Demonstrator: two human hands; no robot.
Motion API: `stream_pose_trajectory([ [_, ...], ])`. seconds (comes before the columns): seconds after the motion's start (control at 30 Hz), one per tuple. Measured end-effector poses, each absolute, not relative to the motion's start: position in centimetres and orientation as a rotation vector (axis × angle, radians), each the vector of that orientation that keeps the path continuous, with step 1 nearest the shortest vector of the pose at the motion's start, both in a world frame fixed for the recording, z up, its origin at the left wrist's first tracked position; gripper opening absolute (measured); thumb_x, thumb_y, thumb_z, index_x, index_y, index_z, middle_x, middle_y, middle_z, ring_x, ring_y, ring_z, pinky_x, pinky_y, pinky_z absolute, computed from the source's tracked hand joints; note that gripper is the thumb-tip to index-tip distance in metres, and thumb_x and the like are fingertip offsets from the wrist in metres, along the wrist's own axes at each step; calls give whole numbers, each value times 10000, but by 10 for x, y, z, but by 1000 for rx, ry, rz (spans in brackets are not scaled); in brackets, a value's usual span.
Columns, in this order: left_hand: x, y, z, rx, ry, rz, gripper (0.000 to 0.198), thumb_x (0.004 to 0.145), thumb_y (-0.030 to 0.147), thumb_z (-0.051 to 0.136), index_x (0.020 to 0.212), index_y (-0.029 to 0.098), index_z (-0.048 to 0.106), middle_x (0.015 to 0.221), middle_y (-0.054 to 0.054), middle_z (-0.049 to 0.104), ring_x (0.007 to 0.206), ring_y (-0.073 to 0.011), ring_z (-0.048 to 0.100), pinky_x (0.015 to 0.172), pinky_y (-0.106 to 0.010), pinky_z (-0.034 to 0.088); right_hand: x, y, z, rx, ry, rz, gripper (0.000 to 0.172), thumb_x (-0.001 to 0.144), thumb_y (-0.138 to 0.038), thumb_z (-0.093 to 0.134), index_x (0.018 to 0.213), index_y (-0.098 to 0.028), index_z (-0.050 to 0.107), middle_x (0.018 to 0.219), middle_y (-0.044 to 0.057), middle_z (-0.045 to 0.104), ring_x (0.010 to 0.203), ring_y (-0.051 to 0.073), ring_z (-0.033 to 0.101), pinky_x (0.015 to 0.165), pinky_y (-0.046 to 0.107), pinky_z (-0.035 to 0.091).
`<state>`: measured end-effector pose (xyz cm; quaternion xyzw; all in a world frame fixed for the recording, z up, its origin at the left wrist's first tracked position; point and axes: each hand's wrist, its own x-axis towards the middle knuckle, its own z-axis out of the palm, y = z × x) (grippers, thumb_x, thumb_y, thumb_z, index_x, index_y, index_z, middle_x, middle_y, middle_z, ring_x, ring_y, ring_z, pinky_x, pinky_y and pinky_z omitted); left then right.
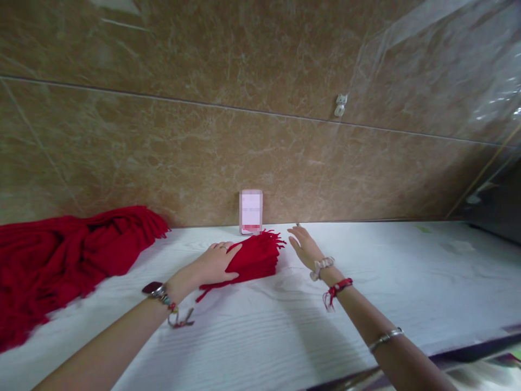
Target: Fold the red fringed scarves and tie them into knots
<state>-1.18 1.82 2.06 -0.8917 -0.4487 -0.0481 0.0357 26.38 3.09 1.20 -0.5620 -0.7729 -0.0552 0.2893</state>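
Observation:
A folded red scarf with fringe (256, 256) lies on the white wood-grain table (285, 331) near the wall. My left hand (215, 263) rests flat on its left side, fingers stretched out, with a watch and beaded bracelet on the wrist. My right hand (305, 247) hovers open just right of the scarf, fingers apart and holding nothing; it does not touch the cloth. Bracelets and a red string circle that wrist.
A heap of unfolded red fringed scarves (61, 260) lies at the table's left end. A small pink-white card (251, 212) leans against the brown marble wall (244, 136) behind the folded scarf. Clear plastic sheeting (459, 70) hangs at upper right. The table's front edge (468, 353) runs at lower right.

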Motion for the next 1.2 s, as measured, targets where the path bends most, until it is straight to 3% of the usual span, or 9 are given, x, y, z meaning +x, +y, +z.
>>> stream_pose_trajectory([
  [0.13,-45,15,18,-2705,-1273,-194,733,669,475,564,1281,134,347,1348,-186,332,1241,-297,290,994,-435,224,214,31,-6,-1179,-2071,49,445,855,-324,366,1276,-177,358,1215,132,450,1145,204,415,972,398,346],
  [0.23,-53,10,14,-2727,-1137,-209,760,684,457,570,1314,139,288,1363,-165,314,1257,-257,264,1028,-423,168,191,27,-16,-1151,-2077,108,517,849,-313,363,1332,-160,263,1295,144,373,1208,204,339,994,390,320],
  [0.4,-54,7,6,-2724,-1093,-325,643,729,427,553,1296,206,345,1348,-116,359,1237,-260,297,1020,-448,198,183,15,-6,-1270,-2113,-172,464,835,-228,351,1298,-194,356,1361,106,313,1284,245,173,994,460,265],
  [0.5,-54,9,2,-2720,-1077,-402,574,752,403,530,1279,234,378,1342,-101,371,1213,-267,332,1005,-465,226,179,12,7,-1137,-2237,-265,371,819,-187,383,1172,-223,494,1244,85,462,1237,229,274,1002,456,218],
  [0.63,-55,10,-1,-2717,-1074,-471,523,774,335,503,1275,245,386,1335,-89,383,1197,-259,353,999,-471,240,186,17,16,-1033,-2412,-147,186,767,-149,445,882,-183,587,907,70,589,922,181,505,862,351,369],
  [0.73,-56,10,-2,-2730,-1072,-480,505,777,327,499,1265,243,401,1321,-90,403,1198,-257,353,1000,-473,237,210,23,19,-1160,-2414,-149,170,709,-94,443,773,-183,573,831,63,574,840,187,496,765,330,401],
  [0.93,-57,11,1,-2738,-1082,-436,477,772,329,518,1237,259,439,1309,-74,423,1196,-239,358,1006,-454,228,221,13,31,-994,-2167,-181,195,706,-93,400,782,-188,553,868,72,543,886,195,464,800,353,381],
  [1.07,-57,12,3,-2770,-1051,-433,456,772,336,531,1218,259,468,1289,-62,450,1184,-234,373,1008,-434,227,191,6,31,-855,-2473,-159,200,674,-107,442,802,-197,567,895,46,567,915,198,447,831,362,342],
  [1.2,-56,13,2,-2770,-1062,-429,427,790,334,515,1211,279,472,1285,-51,458,1180,-229,381,1004,-437,227,187,10,28,-1005,-2675,-180,240,648,-72,445,807,-186,585,875,46,575,866,195,448,760,336,349],
])
